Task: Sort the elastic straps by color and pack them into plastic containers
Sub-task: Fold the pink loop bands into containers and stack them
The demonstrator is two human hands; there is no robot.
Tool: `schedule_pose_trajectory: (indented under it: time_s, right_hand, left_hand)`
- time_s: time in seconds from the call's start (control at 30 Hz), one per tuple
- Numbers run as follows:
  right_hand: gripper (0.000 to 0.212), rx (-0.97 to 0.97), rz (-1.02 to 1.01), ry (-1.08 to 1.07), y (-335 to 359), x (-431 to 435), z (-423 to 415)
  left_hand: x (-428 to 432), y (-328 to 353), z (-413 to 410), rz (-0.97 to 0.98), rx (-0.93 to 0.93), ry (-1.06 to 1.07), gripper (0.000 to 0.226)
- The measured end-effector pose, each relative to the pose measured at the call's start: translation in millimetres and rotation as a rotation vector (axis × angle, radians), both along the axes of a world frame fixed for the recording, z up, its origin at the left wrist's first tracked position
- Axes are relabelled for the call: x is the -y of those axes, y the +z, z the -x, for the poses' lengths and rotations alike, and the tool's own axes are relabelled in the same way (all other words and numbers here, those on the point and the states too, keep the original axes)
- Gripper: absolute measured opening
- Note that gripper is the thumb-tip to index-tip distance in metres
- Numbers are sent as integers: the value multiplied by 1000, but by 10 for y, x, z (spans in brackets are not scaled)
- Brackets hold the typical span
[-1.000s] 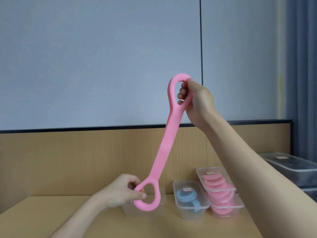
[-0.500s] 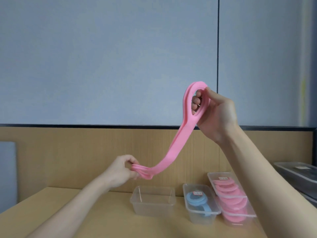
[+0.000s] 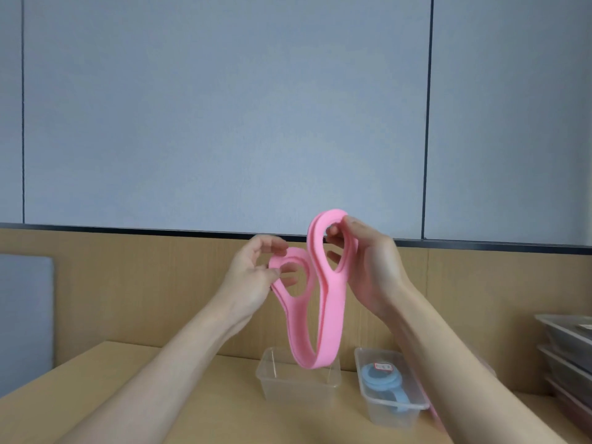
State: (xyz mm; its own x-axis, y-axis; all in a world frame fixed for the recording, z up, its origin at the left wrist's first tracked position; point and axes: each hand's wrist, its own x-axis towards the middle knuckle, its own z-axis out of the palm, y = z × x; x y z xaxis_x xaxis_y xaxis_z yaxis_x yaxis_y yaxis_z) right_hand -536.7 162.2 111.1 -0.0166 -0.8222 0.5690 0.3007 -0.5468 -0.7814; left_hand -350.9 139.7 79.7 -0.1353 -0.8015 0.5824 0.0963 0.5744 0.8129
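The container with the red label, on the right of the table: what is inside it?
A light blue strap lies coiled inside the container. The right forearm covers its right side, so anything there is hidden.

matt pink rubbery strap; clear glossy plastic container; wood-look table

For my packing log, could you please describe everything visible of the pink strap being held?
The pink strap is a flat, matte, rubbery-looking band with an oval loop at each end. It is slack, folded into a U, both loops raised, the bend hanging in front of the empty clear container. The left hand pinches the lower loop's rim; the right hand grips the higher loop, fingers through its hole.
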Motion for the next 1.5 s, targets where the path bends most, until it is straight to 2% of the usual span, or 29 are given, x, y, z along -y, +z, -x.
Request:
schedule_pose_trajectory:
  time_s: [0.2, 0.33, 0.5, 0.63, 0.77, 0.8, 0.87, 0.97, 1.03, 1.23, 1.33, 1.4, 1.5]
  right_hand:
    - [29, -16, 6, -55, -215, 76, -193]
    - [25, 0, 16, -114, -280, 71, -247]
    - [27, -90, 59, -234, -393, 72, -308]
    - [25, -87, 60, -280, -476, 75, -310]
    - [12, -94, 48, -351, -514, 107, -250]
    - [19, -103, 43, -358, -513, 119, -211]
    - [25, -179, 12, -289, -499, 141, -113]
    - [19, -315, 5, -116, -520, 139, -16]
    - [22, -332, 7, -110, -541, 147, 4]
    - [41, -358, 33, -120, -629, 193, 27]
    - [35, -369, 14, -111, -669, 186, 29]
    - [30, -358, 2, -111, -679, 181, 22]
    - [23, -341, -16, -116, -680, 169, 3]
  left_hand:
    - [-138, 100, 55, -21, -147, -179, 69]
    - [-150, 114, 63, -120, -283, -328, 64]
    - [-144, 86, 63, -204, -446, -510, 54]
    - [-168, 43, 101, -184, -411, -495, 59]
    - [-144, 9, 104, -177, -388, -457, 49]
    - [-135, 6, 89, -175, -378, -456, 48]
    - [-120, -3, 55, -171, -359, -469, 47]
    - [-91, -41, 20, -196, -346, -496, 53]
    - [-65, -86, 6, -221, -340, -487, 54]
    - [-4, -308, -61, -248, -249, -498, 62]
    - [20, -474, -143, -257, -148, -507, 62]
    - [31, -592, -190, -259, 1, -498, 58]
    - [54, -737, -208, -206, 348, -368, 53]
